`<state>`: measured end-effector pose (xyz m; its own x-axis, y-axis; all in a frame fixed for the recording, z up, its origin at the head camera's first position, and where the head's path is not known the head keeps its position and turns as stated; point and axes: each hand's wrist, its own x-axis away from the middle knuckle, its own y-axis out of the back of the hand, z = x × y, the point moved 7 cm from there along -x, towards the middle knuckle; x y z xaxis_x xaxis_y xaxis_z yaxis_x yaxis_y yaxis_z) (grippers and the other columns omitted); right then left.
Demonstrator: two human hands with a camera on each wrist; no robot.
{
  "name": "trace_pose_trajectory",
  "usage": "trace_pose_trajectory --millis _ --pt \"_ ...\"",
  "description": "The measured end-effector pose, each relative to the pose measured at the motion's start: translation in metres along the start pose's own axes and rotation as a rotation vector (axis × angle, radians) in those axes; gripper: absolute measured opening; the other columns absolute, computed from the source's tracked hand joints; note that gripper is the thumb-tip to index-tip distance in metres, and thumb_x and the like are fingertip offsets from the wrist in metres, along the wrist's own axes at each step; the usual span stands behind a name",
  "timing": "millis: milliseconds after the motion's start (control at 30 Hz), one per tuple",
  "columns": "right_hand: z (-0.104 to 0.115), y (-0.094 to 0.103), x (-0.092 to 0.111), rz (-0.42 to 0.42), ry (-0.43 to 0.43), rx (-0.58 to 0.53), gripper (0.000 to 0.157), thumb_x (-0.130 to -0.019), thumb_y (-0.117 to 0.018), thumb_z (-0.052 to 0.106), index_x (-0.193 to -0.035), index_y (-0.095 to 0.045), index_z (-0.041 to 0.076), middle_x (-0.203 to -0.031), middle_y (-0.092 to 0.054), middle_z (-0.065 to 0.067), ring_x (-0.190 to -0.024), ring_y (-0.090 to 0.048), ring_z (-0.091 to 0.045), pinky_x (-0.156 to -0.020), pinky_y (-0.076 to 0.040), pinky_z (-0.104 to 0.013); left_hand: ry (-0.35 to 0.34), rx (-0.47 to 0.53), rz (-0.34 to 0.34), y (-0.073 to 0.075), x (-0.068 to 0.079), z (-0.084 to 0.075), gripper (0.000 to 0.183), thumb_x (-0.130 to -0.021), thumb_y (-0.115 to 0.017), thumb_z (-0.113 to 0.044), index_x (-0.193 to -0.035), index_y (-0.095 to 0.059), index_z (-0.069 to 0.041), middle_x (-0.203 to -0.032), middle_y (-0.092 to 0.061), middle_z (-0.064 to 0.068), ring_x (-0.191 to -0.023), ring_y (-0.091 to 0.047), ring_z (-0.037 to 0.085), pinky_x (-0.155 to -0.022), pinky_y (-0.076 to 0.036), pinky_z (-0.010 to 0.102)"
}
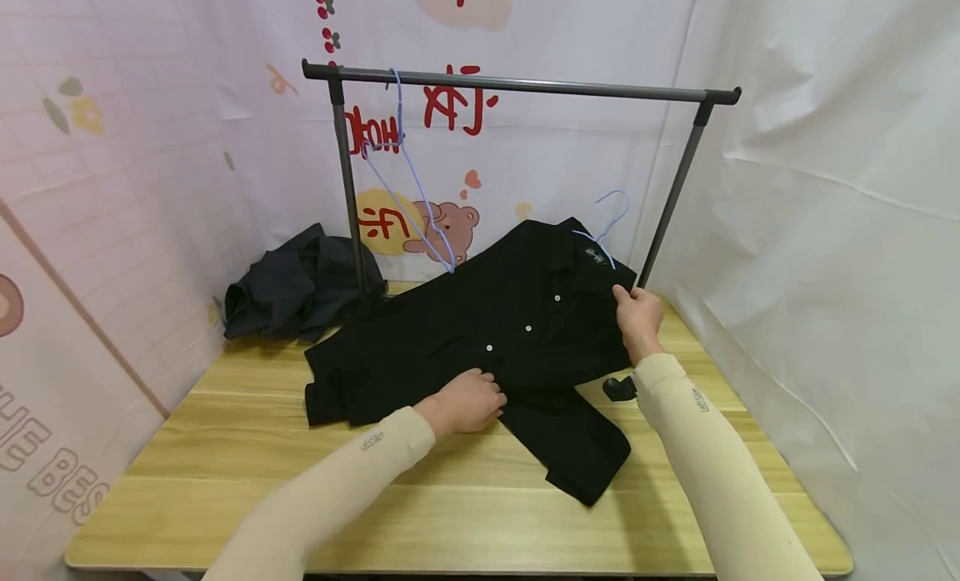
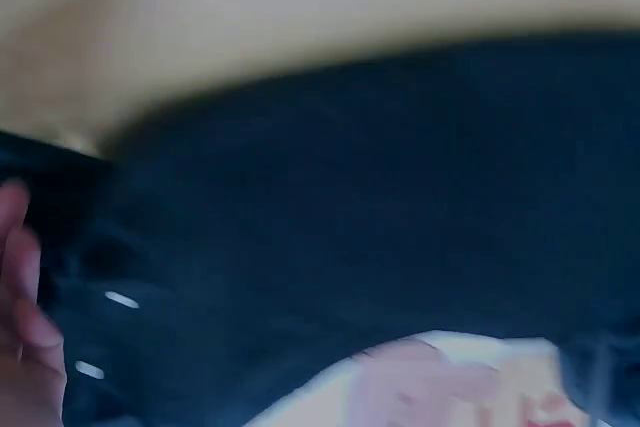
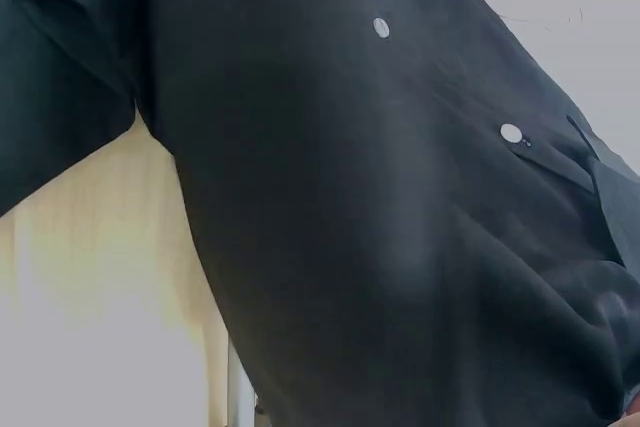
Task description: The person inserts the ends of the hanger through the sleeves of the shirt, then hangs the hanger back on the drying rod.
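A black button-up shirt (image 1: 450, 331) with white buttons lies slanted across the table, its collar end raised at the right. A light-blue hanger (image 1: 613, 218) pokes out of the collar, its lower part hidden in the shirt. My right hand (image 1: 640, 318) pinches the shirt at the shoulder by the collar, thumb on top. Over the shirt's near edge is my left hand (image 1: 468, 400), its fingers loosely bent against the cloth. In the blurred left wrist view, the fingers (image 2: 22, 277) of that hand show beside the dark cloth. One sleeve (image 1: 573, 443) spreads toward the front.
A dark grey rack (image 1: 525, 86) stands behind the shirt, with a second light-blue hanger (image 1: 416, 172) hooked on its bar at the left. A bunched dark garment (image 1: 296, 285) lies at the back left of the wooden table (image 1: 225, 481). A black rack foot (image 1: 618, 388) shows under the right wrist.
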<state>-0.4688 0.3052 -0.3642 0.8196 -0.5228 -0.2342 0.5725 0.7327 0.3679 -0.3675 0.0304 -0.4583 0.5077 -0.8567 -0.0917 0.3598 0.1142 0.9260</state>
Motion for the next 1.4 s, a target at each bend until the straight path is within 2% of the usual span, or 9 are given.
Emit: trace_pose_trajectory --millis 167,333,567,667,767,867,1033,1233,1400 --pt "-0.001 0.001 0.001 -0.004 0.001 -0.014 0.048 -0.097 -0.065 0.027 -0.059 -0.043 0.009 -0.055 -0.03 0.002 -0.06 -0.037 -0.021 -0.05 -0.029 -0.029 -0.117 0.09 -0.079 0.015 -0.023 -0.058 0.035 -0.099 -0.055 -0.053 -0.112 -0.072 -0.026 -0.108 -0.066 -0.009 -0.099 -0.058 0.01 -0.077 -0.044 0.023" --pt "-0.003 0.002 0.0 0.023 -0.011 -0.005 0.051 -0.098 -0.064 0.029 -0.058 -0.038 0.009 -0.053 -0.026 0.002 -0.051 -0.032 -0.018 -0.046 -0.027 -0.029 -0.17 0.217 0.086 0.012 -0.043 -0.11 0.074 -0.091 -0.043 -0.074 -0.149 -0.047 -0.028 -0.146 -0.049 -0.006 -0.133 -0.044 0.01 -0.102 -0.039 0.027" --pt "-0.008 0.002 0.003 0.045 -0.043 -0.017 0.05 -0.099 -0.063 0.03 -0.062 -0.037 0.008 -0.054 -0.024 0.001 -0.048 -0.028 -0.017 -0.046 -0.026 -0.029 -0.142 0.121 0.05 0.018 -0.055 -0.118 0.04 -0.095 -0.066 -0.044 -0.133 -0.061 -0.036 -0.116 -0.064 -0.017 -0.102 -0.06 0.002 -0.074 -0.048 0.018" --pt "-0.009 0.004 0.003 0.042 -0.046 -0.008 0.05 -0.099 -0.063 0.03 -0.062 -0.037 0.008 -0.056 -0.024 0.001 -0.051 -0.029 -0.018 -0.048 -0.027 -0.029 -0.086 0.254 0.031 0.023 -0.052 -0.096 0.025 -0.094 -0.069 -0.028 -0.118 -0.069 -0.032 -0.103 -0.067 -0.017 -0.089 -0.061 0.0 -0.07 -0.047 0.016" --pt "-0.011 0.008 0.002 0.032 -0.054 0.0 0.05 -0.099 -0.062 0.031 -0.062 -0.038 0.009 -0.057 -0.025 0.001 -0.054 -0.031 -0.02 -0.05 -0.027 -0.03 0.036 0.556 -0.026 0.029 -0.037 -0.052 0.016 -0.093 -0.064 -0.018 -0.106 -0.072 -0.023 -0.092 -0.067 -0.014 -0.077 -0.058 0.002 -0.067 -0.045 0.018" --pt "-0.014 0.012 0.0 0.018 -0.058 0.0 0.049 -0.099 -0.062 0.033 -0.062 -0.04 0.009 -0.058 -0.028 0.001 -0.059 -0.034 -0.021 -0.052 -0.029 -0.03 0.187 0.881 -0.161 0.038 -0.01 0.007 0.018 -0.092 -0.058 -0.007 -0.099 -0.073 -0.015 -0.088 -0.067 -0.004 -0.075 -0.055 0.01 -0.07 -0.046 0.023" --pt "-0.018 0.018 -0.004 0.007 -0.062 -0.016 0.048 -0.098 -0.062 0.033 -0.063 -0.042 0.008 -0.058 -0.028 0.0 -0.061 -0.035 -0.023 -0.052 -0.029 -0.031 0.373 1.207 -0.312 0.045 0.052 0.098 0.027 -0.092 -0.049 0.007 -0.106 -0.071 0.0 -0.115 -0.067 0.013 -0.094 -0.057 0.019 -0.084 -0.047 0.032" --pt "-0.024 0.023 -0.007 0.012 -0.088 -0.022 0.047 -0.099 -0.061 0.034 -0.067 -0.043 0.006 -0.06 -0.029 -0.001 -0.059 -0.035 -0.021 -0.05 -0.029 -0.03 0.605 1.553 -0.199 0.026 0.12 0.162 0.036 -0.099 -0.035 0.006 -0.129 -0.056 0.01 -0.127 -0.053 0.023 -0.102 -0.058 0.027 -0.094 -0.048 0.047" --pt "-0.025 0.024 -0.008 0.018 -0.092 -0.017 0.045 -0.099 -0.061 0.035 -0.07 -0.046 0.004 -0.061 -0.032 -0.001 -0.062 -0.037 -0.021 -0.051 -0.03 -0.03 0.689 1.588 0.018 0.003 0.156 0.171 0.044 -0.099 -0.043 0.001 -0.142 -0.042 0.007 -0.111 -0.06 0.021 -0.095 -0.063 0.03 -0.093 -0.05 0.047"
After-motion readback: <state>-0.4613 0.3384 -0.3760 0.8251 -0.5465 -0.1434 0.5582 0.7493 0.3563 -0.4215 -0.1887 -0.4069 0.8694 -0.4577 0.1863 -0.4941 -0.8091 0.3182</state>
